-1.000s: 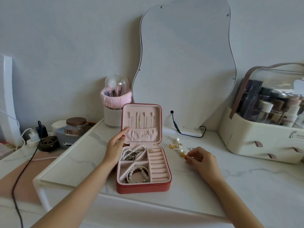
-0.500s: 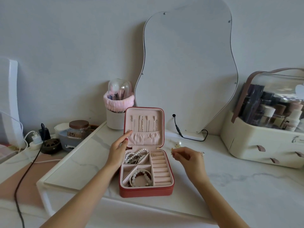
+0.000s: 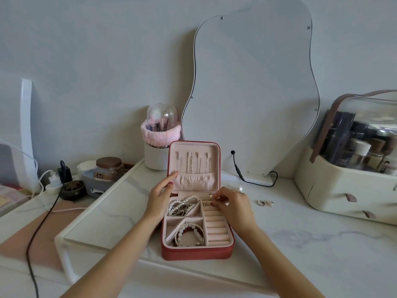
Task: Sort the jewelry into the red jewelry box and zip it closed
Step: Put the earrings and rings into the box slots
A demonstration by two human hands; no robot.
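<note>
— Where is the box point(image 3: 196, 252)?

— Open on the worktop point(image 3: 311, 244), lid upright. The left hand point(image 3: 160, 195) steadies the lid's edge with straight, relaxed fingers; it grasps nothing.

— And the right hand point(image 3: 233, 206)?

— Its fingers are curled together over the top of the ring rolls point(image 3: 216, 224), apparently pinching a small gold piece, though it is too small to name.

— How will the jewelry handle?

— Light, hard and slippery, by the look of it. Fingertip pinches suit it best. The rings point(image 3: 265, 203) just right of the box and the pearl piece point(image 3: 240, 188) behind the hand could roll or skid on the smooth stone.

— And the box?

— Light, probably; zipping will likely want one hand bracing its side.
</note>
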